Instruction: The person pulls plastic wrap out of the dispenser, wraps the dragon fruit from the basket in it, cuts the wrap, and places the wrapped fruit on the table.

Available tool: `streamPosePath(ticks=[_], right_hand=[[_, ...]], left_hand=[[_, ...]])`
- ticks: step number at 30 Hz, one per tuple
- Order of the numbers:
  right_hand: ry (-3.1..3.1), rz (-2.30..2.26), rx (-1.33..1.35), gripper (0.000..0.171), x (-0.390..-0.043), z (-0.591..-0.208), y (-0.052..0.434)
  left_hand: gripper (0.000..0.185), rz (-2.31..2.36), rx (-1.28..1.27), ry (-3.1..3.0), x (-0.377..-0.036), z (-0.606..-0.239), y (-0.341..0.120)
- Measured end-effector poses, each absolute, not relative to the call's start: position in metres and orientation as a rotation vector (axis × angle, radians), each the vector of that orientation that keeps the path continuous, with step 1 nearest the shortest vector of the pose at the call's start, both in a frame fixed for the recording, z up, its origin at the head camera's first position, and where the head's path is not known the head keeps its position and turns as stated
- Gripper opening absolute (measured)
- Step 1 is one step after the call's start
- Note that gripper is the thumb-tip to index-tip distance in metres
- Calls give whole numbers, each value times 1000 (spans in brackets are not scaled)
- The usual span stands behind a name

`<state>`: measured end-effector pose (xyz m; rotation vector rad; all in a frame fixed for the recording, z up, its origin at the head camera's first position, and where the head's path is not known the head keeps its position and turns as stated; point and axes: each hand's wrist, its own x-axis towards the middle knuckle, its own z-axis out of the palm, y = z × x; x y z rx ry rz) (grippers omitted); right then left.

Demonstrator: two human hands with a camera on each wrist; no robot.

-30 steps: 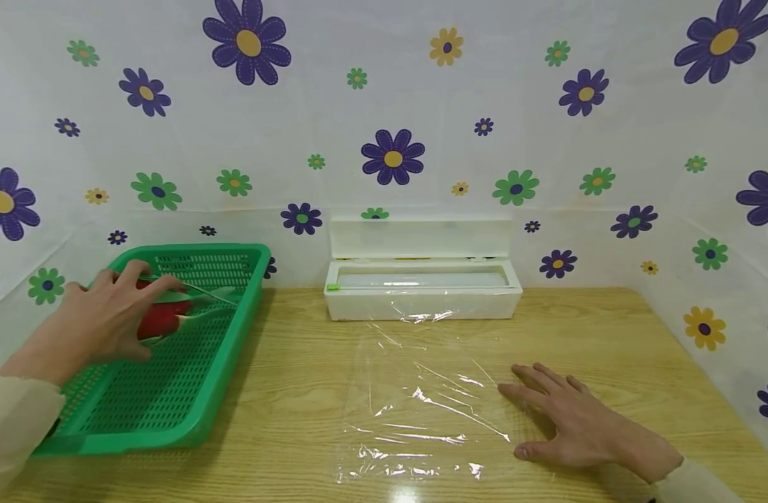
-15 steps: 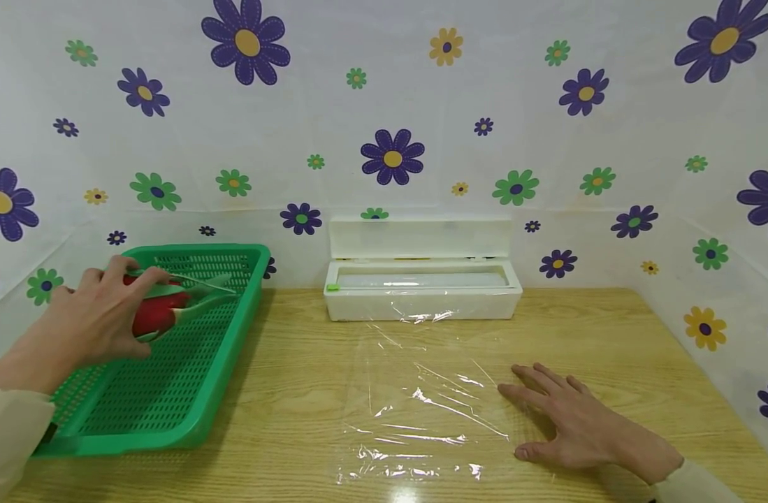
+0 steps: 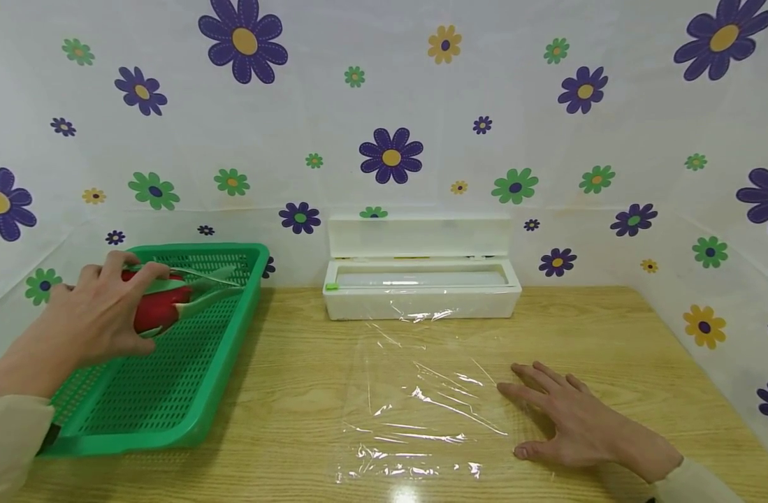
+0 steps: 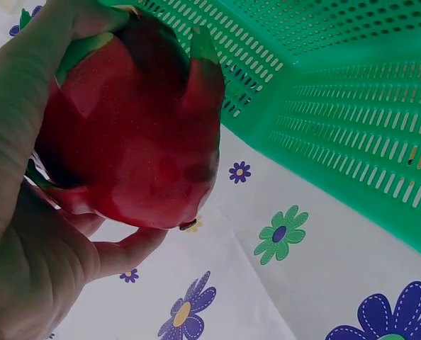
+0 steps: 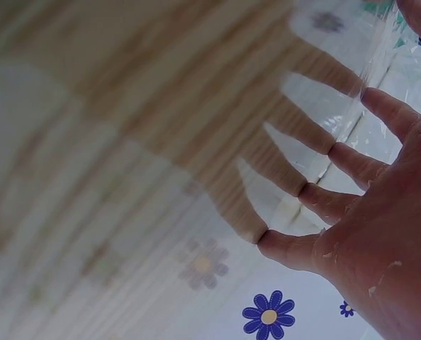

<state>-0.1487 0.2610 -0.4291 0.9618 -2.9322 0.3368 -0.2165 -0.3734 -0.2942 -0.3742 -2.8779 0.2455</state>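
My left hand (image 3: pixel 97 307) grips a red dragon fruit (image 3: pixel 156 312) with long green leafy tips, over the far part of a green plastic basket (image 3: pixel 223 363). Seen from the left wrist, thumb and fingers curl round the red skin of the fruit, close to the slotted basket wall (image 4: pixel 352 134). On the right, my right hand (image 3: pixel 572 423) rests on the wooden table, fingers spread, its fingertips right at the edge of a clear sheet of cling film (image 3: pixel 421 436). In the right wrist view the fingertips (image 5: pixel 267 244) meet their reflections in the glossy tabletop.
A white cling film dispenser (image 3: pixel 421 305) stands at the back of the table with its lid (image 3: pixel 421 237) raised. The film runs from it towards the front edge. Flower-print white sheeting (image 3: pixel 459 98) closes off the back and sides.
My left hand has raised the dragon fruit slightly in the basket and shifted a little left, then slightly back right. My right hand and the cling film have stayed still.
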Motion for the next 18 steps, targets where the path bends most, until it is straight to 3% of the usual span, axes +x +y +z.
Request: streamPosePath(ticks=[18], right_hand=[[-2930, 343, 966, 82, -149, -428, 260]], left_hand=[[101, 213, -316, -2820, -212, -284, -372]])
